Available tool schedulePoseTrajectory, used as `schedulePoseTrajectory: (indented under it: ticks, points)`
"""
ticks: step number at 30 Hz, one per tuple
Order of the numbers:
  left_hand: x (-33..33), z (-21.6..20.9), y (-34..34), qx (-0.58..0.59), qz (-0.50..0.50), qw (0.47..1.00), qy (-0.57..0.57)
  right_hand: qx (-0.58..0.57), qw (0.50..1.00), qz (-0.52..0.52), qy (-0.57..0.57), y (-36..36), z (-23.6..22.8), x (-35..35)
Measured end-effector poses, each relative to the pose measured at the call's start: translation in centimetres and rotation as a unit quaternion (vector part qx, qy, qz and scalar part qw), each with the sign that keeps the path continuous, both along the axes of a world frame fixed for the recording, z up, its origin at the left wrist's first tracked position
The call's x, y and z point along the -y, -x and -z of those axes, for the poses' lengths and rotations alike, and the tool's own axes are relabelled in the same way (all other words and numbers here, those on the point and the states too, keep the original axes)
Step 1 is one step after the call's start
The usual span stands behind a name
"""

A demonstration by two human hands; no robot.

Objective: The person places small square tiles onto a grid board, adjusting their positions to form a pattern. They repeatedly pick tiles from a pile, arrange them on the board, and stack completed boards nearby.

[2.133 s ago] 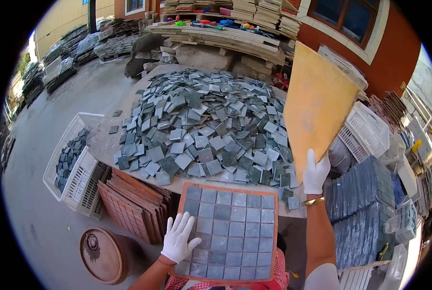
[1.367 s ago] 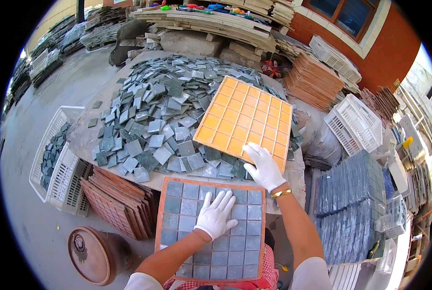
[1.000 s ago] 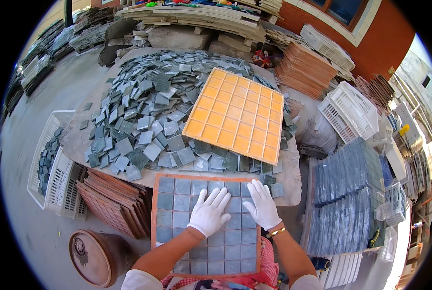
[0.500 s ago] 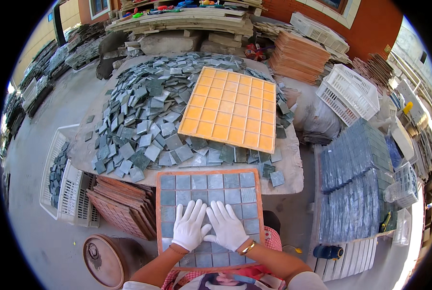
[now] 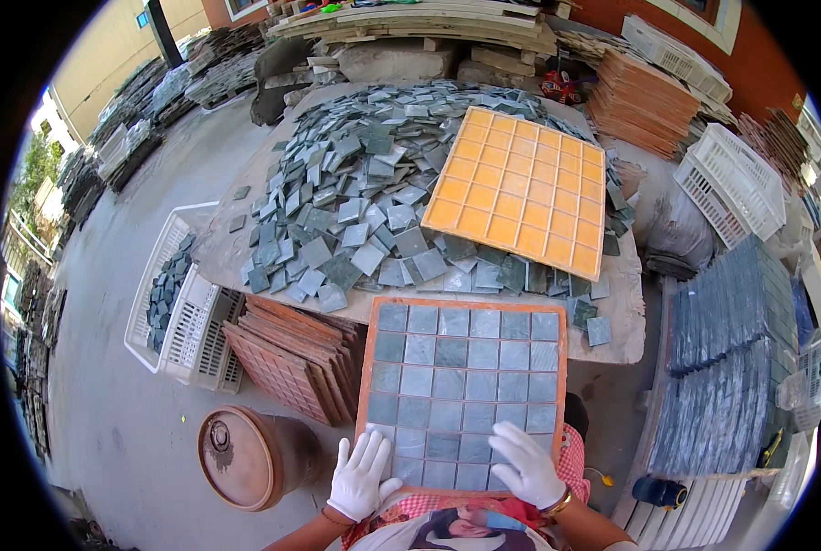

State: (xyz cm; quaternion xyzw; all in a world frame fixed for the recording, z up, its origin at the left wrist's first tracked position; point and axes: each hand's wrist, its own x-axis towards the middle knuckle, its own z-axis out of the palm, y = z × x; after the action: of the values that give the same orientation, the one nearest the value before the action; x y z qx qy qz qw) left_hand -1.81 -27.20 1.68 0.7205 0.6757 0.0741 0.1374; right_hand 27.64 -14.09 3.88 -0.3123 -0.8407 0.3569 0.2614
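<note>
An orange grid tray (image 5: pixel 367 386) filled with square grey-blue stone tiles (image 5: pixel 449 381) lies in front of me, its far edge at the table's near side. My left hand (image 5: pixel 363 479), in a white glove, is at the tray's lower left corner with fingers stretched out. Over the lower right tiles is my right hand (image 5: pixel 526 466), also gloved in white, its fingers spread and holding nothing. Whether either palm presses on the tray cannot be made out. Beyond it, a yellow grid mould (image 5: pixel 521 193) with bare compartments rests tilted on a heap of loose stone tiles (image 5: pixel 337 202).
White crates (image 5: pixel 190 340) with small tiles stand at the left, beside stacked red-brown grid trays (image 5: pixel 286 358). A brown barrel (image 5: pixel 241 459) is at the lower left. Wrapped tile stacks (image 5: pixel 718 367) sit on a white slatted pallet (image 5: pixel 704 510) at the right, near a dark bottle (image 5: pixel 658 491).
Both hands have drawn back from the tray's middle toward its near edge and moved apart, left to the corner, right to the right side. The whole view has shifted, with the scene now farther right.
</note>
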Motion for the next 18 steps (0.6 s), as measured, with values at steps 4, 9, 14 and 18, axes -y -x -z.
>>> schedulePoseTrajectory:
  ticks: [4, 9, 14, 18]
  points:
    - [-0.3, 0.0, -0.3, 0.0, -0.022, 1.0, -0.007, -0.067, 0.958, 0.272, 0.067, -4.2, 1.5, -0.3]
    - [-4.1, 0.6, -1.3, -0.052, -0.029, 0.998, -0.034, -0.106, 0.921, 0.352, 0.132, -5.0, 3.9, 0.3]
    - [-8.3, 0.4, -4.4, -0.032, 0.032, 0.997, -0.069, -0.118, 0.912, 0.375, 0.118, -3.4, 4.7, 1.1]
    - [-11.0, -0.3, -9.7, 0.003, 0.178, 0.98, -0.09, -0.335, 0.782, 0.389, 0.354, -5.1, 7.3, 0.4]
